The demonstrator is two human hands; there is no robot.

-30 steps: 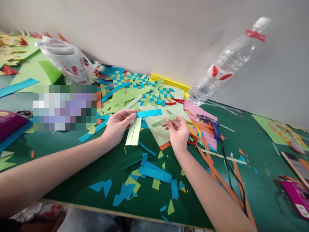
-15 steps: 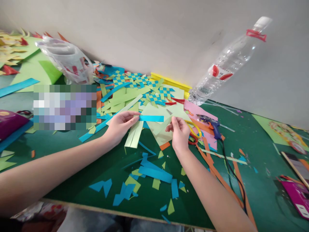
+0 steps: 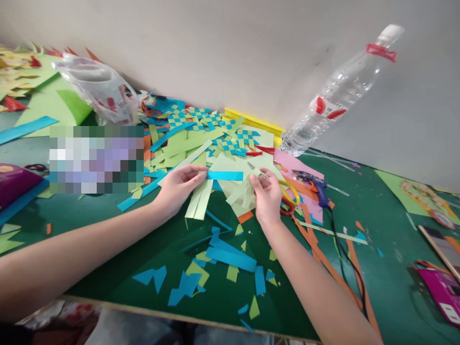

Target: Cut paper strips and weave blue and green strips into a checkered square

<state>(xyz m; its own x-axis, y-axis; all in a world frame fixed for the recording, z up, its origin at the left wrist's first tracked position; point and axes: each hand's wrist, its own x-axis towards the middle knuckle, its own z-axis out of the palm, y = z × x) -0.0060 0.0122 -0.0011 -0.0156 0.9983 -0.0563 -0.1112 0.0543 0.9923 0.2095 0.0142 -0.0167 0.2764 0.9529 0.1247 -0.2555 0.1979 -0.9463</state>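
Observation:
My left hand (image 3: 181, 187) pinches the left end of a short blue paper strip (image 3: 225, 176), which points right. Two pale green paper strips (image 3: 199, 201) slant down from beneath those fingers; whether they are joined to the blue one I cannot tell. Thumb and fingers of my right hand (image 3: 268, 194) are closed on another pale green paper strip (image 3: 241, 192), smeared by motion. Behind it lies a pale green sheet (image 3: 224, 165). Scissors with yellow and red handles (image 3: 291, 194) lie just right of that hand, partly hidden by it.
Woven blue-green paper pieces (image 3: 230, 143) pile up by the wall. A plastic bottle (image 3: 334, 100) leans at the right, near a blue glue gun (image 3: 319, 189) with its cord. A plastic bag (image 3: 100, 88) stands back left. Blue paper scraps (image 3: 232, 256) litter the green table's front.
My right hand's fingers have shifted on the pale green strip, and the strip has swung and blurred. The left hand and its blue strip have hardly moved.

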